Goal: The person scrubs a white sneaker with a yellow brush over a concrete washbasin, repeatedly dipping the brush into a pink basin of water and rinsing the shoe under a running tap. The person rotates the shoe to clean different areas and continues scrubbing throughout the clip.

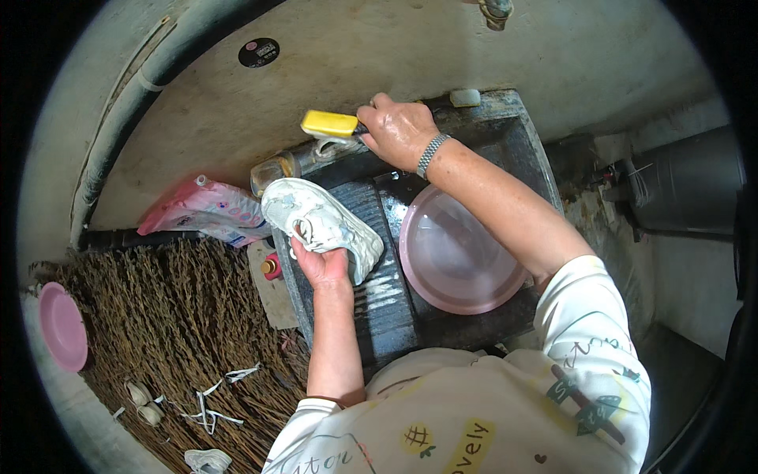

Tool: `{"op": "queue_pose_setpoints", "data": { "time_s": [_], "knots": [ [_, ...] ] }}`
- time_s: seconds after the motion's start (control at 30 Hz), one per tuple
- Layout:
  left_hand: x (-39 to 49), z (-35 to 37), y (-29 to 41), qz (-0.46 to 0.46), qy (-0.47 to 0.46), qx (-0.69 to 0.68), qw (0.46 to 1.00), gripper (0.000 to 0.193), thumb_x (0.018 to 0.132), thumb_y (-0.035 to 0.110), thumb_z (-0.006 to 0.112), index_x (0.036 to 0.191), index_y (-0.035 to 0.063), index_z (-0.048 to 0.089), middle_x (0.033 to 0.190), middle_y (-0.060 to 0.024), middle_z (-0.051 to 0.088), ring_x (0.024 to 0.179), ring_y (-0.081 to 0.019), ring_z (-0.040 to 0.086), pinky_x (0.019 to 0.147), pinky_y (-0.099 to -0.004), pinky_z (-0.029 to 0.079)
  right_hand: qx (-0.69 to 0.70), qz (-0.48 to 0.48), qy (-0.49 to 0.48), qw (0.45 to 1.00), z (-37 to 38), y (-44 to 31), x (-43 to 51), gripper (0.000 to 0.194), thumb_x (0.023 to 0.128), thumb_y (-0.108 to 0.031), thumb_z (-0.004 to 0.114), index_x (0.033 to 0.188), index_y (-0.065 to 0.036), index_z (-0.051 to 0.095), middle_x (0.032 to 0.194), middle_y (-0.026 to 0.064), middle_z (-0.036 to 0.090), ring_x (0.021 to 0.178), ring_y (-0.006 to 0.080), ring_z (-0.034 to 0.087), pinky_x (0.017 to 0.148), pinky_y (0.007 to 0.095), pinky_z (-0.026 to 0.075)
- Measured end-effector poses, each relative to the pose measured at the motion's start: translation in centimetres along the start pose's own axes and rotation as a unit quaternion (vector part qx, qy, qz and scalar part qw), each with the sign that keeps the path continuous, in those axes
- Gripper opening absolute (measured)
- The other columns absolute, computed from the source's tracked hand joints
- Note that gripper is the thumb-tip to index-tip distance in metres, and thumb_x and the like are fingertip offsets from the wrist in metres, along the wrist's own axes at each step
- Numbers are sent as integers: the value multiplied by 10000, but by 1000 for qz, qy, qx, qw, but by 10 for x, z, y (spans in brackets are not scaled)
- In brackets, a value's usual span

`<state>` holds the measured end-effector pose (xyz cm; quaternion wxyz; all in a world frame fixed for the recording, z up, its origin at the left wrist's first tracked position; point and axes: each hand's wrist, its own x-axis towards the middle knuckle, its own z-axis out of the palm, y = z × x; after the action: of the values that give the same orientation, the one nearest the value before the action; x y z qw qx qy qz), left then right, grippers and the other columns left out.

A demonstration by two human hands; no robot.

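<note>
A white lace-up shoe [328,222] rests on my left hand [323,263], whose fingers are partly hidden by its opening; it is over the ribbed washboard slab of a dark stone sink [385,320]. My right hand [402,130], with a metal watch at the wrist, grips a brush with a yellow body [329,124] above the sink's back edge. Beneath the brush something white and looped lies on that edge, partly hidden. To the right of the slab sits a pink plastic basin [462,255] holding cloudy liquid, partly under my right forearm.
A whitish block [465,98] lies on the sink's back rim. Left of the sink are a pink plastic bag [204,210] and a red bottle [271,266]. Dried stalks [172,314] cover the lower left, with white laces [207,409], shoes [207,460] and a pink basin [62,327] around.
</note>
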<state>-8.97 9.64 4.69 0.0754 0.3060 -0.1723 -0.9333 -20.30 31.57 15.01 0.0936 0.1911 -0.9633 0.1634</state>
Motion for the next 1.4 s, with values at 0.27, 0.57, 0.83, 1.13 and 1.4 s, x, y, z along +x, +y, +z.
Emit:
{"op": "queue_pose_setpoints", "data": {
  "time_s": [0.27, 0.57, 0.83, 1.13, 1.4],
  "knots": [
    [-6, 8, 5, 8, -7, 6, 1000, 432, 993, 351, 475, 1315, 70, 541, 1345, -87, 571, 1243, -261, 529, 1087, -432, 392, -55, 40, -122, 990, -2, 15, 4, 340, 845, -398, 666, 970, -82, 677, 886, 122, 713, 838, 295, 706, 708, 419, 556],
    [-8, 11, 17, 35, 15, 9, 999, 402, 959, 315, 524, 1268, 63, 574, 1286, -90, 615, 1186, -271, 574, 1050, -435, 428, -47, -60, -153, 985, -2, 24, 8, 314, 824, -362, 692, 951, -76, 660, 856, 136, 706, 830, 324, 693, 727, 431, 553],
    [-5, 15, 20, 35, -15, 3, 999, 416, 969, 330, 517, 1295, 75, 554, 1311, -89, 590, 1209, -270, 551, 1058, -432, 426, -67, -101, -164, 979, -8, 23, 13, 293, 834, -311, 692, 987, -69, 631, 849, 128, 703, 833, 318, 690, 718, 429, 551],
    [-2, 16, 37, 88, 17, 18, 996, 441, 966, 373, 498, 1299, 93, 566, 1326, -78, 586, 1230, -265, 538, 1084, -439, 392, 174, -55, -69, 981, -12, 20, -93, 398, 879, -128, 613, 1269, -73, 555, 966, 150, 633, 738, 328, 640, 664, 426, 537],
    [-2, 25, 37, 85, 17, -4, 996, 419, 953, 323, 531, 1285, 71, 576, 1309, -99, 602, 1215, -270, 554, 1079, -438, 404, 643, 417, -257, 589, 121, 64, -104, 185, 1001, -217, 535, 1074, -77, 630, 640, -53, 448, 480, 52, 410, 440, 261, 428]
  ]
}}
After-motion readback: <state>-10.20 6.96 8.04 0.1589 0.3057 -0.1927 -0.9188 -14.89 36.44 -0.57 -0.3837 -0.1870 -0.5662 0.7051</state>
